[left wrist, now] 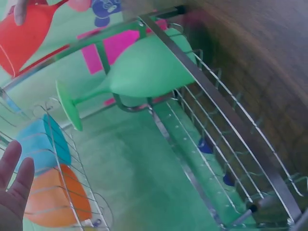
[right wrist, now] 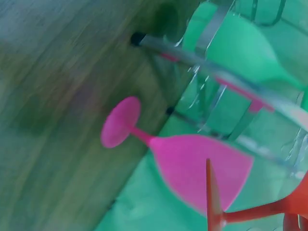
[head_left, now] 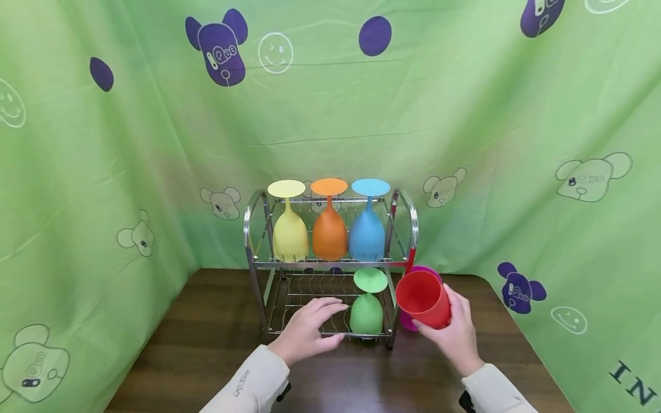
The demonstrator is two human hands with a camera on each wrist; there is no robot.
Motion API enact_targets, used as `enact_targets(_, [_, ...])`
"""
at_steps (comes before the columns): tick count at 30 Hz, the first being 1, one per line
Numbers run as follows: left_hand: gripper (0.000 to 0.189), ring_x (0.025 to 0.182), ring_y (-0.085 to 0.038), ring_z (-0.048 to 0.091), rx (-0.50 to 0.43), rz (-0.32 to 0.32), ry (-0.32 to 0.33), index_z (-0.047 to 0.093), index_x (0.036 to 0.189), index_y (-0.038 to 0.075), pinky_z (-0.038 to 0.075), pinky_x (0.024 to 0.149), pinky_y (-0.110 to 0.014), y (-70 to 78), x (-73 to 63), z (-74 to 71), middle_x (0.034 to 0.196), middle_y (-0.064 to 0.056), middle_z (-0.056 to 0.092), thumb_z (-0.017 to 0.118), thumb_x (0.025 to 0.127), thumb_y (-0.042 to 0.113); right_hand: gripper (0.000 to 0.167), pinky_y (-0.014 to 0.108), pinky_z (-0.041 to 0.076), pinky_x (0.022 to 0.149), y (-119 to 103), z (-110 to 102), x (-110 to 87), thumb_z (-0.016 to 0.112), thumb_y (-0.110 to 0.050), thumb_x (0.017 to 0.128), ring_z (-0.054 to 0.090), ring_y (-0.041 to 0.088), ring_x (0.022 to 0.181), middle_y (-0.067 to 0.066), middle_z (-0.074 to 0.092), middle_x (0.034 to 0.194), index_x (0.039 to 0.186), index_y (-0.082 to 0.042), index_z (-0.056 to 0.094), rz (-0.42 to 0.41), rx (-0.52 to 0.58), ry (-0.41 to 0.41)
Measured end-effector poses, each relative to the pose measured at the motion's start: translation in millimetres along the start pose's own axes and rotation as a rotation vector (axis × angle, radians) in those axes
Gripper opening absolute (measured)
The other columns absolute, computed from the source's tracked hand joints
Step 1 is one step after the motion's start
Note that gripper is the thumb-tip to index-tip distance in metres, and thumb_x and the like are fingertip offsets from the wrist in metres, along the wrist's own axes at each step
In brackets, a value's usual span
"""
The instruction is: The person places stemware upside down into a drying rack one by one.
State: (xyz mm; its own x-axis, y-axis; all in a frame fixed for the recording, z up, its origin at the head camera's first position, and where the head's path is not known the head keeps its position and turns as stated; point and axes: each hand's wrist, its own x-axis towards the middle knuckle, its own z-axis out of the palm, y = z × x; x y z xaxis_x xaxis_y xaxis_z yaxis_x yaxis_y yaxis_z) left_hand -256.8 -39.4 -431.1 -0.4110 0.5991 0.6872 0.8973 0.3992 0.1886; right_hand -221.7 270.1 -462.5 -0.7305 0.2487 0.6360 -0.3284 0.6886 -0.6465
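Observation:
My right hand (head_left: 457, 332) holds a red goblet (head_left: 438, 310) beside the rack's right side, its mouth tilted towards me. Its thin stem and foot (right wrist: 214, 197) show in the right wrist view. Fingers spread, my left hand (head_left: 310, 330) hovers at the front of the lower shelf with nothing in its grasp. Just right of those fingertips a green goblet (head_left: 366, 315) stands upside down on the lower shelf. A magenta goblet (right wrist: 199, 166) stands upright on the table beside the rack, partly hidden behind the red one in the head view.
The two-tier metal rack (head_left: 251, 261) stands on a dark wooden table (head_left: 206, 321). Upside down on its upper shelf are a yellow goblet (head_left: 291, 235), an orange goblet (head_left: 329, 232) and a blue goblet (head_left: 367, 232). A green printed curtain (head_left: 320, 115) surrounds the table's back and sides.

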Motion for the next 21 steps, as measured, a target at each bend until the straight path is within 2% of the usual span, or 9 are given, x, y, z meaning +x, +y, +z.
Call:
enact_targets(3, [0.053, 0.11, -0.019, 0.057, -0.009, 0.006, -0.022, 0.062, 0.121, 0.008, 0.048, 0.091, -0.031, 5.3, 6.9, 0.3, 0.121, -0.006, 0.06, 0.08, 0.072, 0.021, 0.092, 0.005, 0.037, 0.078, -9.7, 5.3, -2.9, 0.089, 0.002, 0.049, 0.045, 0.017, 0.102, 0.023, 0.048, 0.118, 0.131, 0.005, 0.047, -0.111, -0.028, 0.014])
enact_targets(6, [0.058, 0.112, -0.02, 0.056, -0.02, 0.008, -0.039, 0.06, 0.124, 0.006, 0.047, 0.093, -0.031, 9.3, 13.5, 1.0, 0.123, -0.007, 0.059, 0.081, 0.072, 0.023, 0.092, 0.026, 0.053, 0.071, -19.2, 9.8, -3.4, 0.09, 0.0, 0.044, 0.049, 0.022, 0.097, 0.023, 0.051, 0.115, 0.127, 0.005, 0.051, -0.218, -0.059, 0.019])
enact_targets(8, [0.062, 0.114, -0.02, 0.055, -0.024, 0.003, -0.05, 0.058, 0.126, 0.005, 0.046, 0.095, -0.03, 11.7, 17.6, 1.5, 0.124, -0.008, 0.058, 0.081, 0.072, 0.025, 0.089, 0.043, 0.056, 0.064, -24.5, 13.3, -3.1, 0.091, -0.005, 0.045, 0.051, 0.026, 0.095, 0.022, 0.052, 0.113, 0.125, 0.005, 0.052, -0.283, -0.061, 0.008])
enact_targets(10, [0.067, 0.116, -0.021, 0.054, -0.035, -0.019, -0.065, 0.055, 0.129, 0.005, 0.046, 0.096, -0.031, 14.1, 21.3, 1.2, 0.127, -0.009, 0.056, 0.082, 0.072, 0.027, 0.082, 0.051, 0.055, 0.061, -28.4, 18.5, -3.1, 0.091, -0.029, 0.058, 0.053, 0.03, 0.093, 0.022, 0.053, 0.111, 0.123, 0.005, 0.053, -0.349, -0.057, -0.003])
enact_targets(12, [0.071, 0.118, -0.022, 0.052, -0.062, -0.06, -0.086, 0.051, 0.131, 0.004, 0.046, 0.096, -0.032, 16.8, 24.2, 0.0, 0.13, -0.009, 0.054, 0.082, 0.072, 0.028, 0.083, 0.052, 0.055, 0.06, -31.2, 25.0, -3.9, 0.08, -0.052, 0.069, 0.054, 0.032, 0.092, 0.023, 0.053, 0.11, 0.123, 0.005, 0.054, -0.401, -0.05, -0.014])
enact_targets(14, [0.074, 0.12, -0.024, 0.05, -0.102, -0.116, -0.105, 0.048, 0.134, 0.004, 0.047, 0.095, -0.035, 19.1, 26.1, -2.1, 0.134, -0.01, 0.051, 0.082, 0.073, 0.027, 0.082, 0.05, 0.055, 0.06, -34.0, 32.1, -5.0, 0.077, -0.056, 0.071, 0.056, 0.032, 0.091, 0.022, 0.053, 0.11, 0.123, 0.004, 0.054, -0.432, -0.045, -0.027])
enact_targets(15, [0.076, 0.121, -0.024, 0.049, -0.124, -0.146, -0.115, 0.047, 0.135, 0.004, 0.048, 0.095, -0.036, 20.1, 26.7, -3.3, 0.135, -0.01, 0.05, 0.082, 0.073, 0.027, 0.082, 0.049, 0.056, 0.06, -35.7, 35.7, -5.8, 0.078, -0.054, 0.07, 0.056, 0.033, 0.091, 0.022, 0.053, 0.11, 0.123, 0.004, 0.054, -0.445, -0.047, -0.032])
enact_targets(19, [0.079, 0.124, -0.026, 0.046, -0.169, -0.224, -0.131, 0.044, 0.138, 0.003, 0.049, 0.092, -0.038, 21.8, 26.9, -9.3, 0.139, -0.011, 0.046, 0.082, 0.073, 0.025, 0.092, 0.045, 0.057, 0.06, -45.6, 49.0, -9.2, 0.094, -0.017, 0.043, 0.057, 0.032, 0.091, 0.02, 0.054, 0.11, 0.123, 0.001, 0.054, -0.466, -0.052, -0.059])
enact_targets(21, [0.08, 0.124, -0.026, 0.046, -0.17, -0.236, -0.135, 0.043, 0.138, 0.003, 0.05, 0.092, -0.037, 22.2, 26.4, -12.6, 0.139, -0.012, 0.045, 0.082, 0.072, 0.024, 0.096, 0.043, 0.057, 0.06, -51.0, 54.9, -10.7, 0.096, -0.014, 0.039, 0.058, 0.032, 0.09, 0.019, 0.054, 0.109, 0.123, 0.0, 0.054, -0.478, -0.063, -0.067])
